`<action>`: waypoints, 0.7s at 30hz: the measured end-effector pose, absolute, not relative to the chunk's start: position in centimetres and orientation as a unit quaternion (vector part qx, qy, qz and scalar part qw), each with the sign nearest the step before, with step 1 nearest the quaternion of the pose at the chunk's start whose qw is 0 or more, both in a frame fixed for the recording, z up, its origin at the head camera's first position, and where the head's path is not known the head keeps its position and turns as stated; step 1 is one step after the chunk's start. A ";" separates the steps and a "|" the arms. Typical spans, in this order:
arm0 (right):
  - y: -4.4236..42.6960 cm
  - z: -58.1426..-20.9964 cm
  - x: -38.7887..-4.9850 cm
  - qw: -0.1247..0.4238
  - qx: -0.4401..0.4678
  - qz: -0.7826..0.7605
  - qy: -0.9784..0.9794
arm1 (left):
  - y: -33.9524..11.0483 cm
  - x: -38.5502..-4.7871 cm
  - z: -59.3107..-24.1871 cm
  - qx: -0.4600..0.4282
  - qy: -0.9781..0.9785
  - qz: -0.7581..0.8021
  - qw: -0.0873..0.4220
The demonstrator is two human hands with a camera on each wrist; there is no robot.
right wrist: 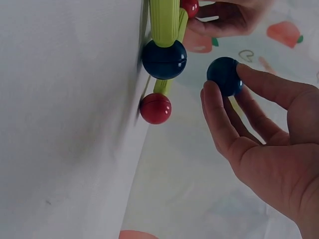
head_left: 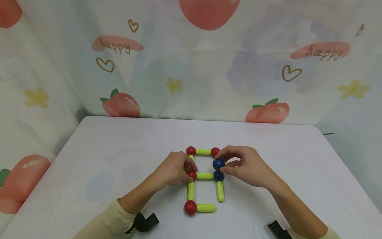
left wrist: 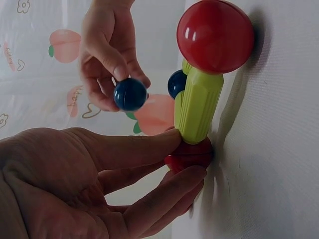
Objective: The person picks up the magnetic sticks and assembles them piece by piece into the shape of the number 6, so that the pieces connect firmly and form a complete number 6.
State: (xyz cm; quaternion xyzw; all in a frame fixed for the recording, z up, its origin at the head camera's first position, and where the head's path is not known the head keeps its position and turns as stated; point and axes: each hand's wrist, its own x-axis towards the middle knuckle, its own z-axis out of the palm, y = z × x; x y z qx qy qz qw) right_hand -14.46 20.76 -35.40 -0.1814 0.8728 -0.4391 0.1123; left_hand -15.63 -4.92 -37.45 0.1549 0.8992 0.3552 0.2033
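Lime-green rods and red and blue balls form a frame on the white table (head_left: 125, 205). My left hand (head_left: 176, 167) pinches the middle-left red ball (left wrist: 189, 157), which joins several rods. My right hand (head_left: 244, 166) holds a loose blue ball (right wrist: 223, 76) between thumb and fingers, raised off the table. In the wrist views that ball is apart from the frame. A second blue ball (head_left: 219, 176) sits at the right end of the middle rod (head_left: 205, 176), with another rod (head_left: 220, 191) running from it towards me.
Two red balls (head_left: 191, 151) with a rod (head_left: 203, 152) between them form the far side. At the near left corner, a red ball (head_left: 190, 207) carries a rod (head_left: 206, 208) pointing right. Patterned cloth (head_left: 191, 66) hangs behind the table.
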 end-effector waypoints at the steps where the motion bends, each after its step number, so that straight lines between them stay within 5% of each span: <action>1: 20.8 -35.4 -14.3 0.116 -0.186 -0.438 0.872 | -5.0 -15.6 -37.4 0.155 0.899 0.355 0.203; 21: 20.6 -35.4 -12.6 0.221 -0.284 -0.411 0.838 | -5.0 -15.6 -37.5 0.154 0.901 0.351 0.204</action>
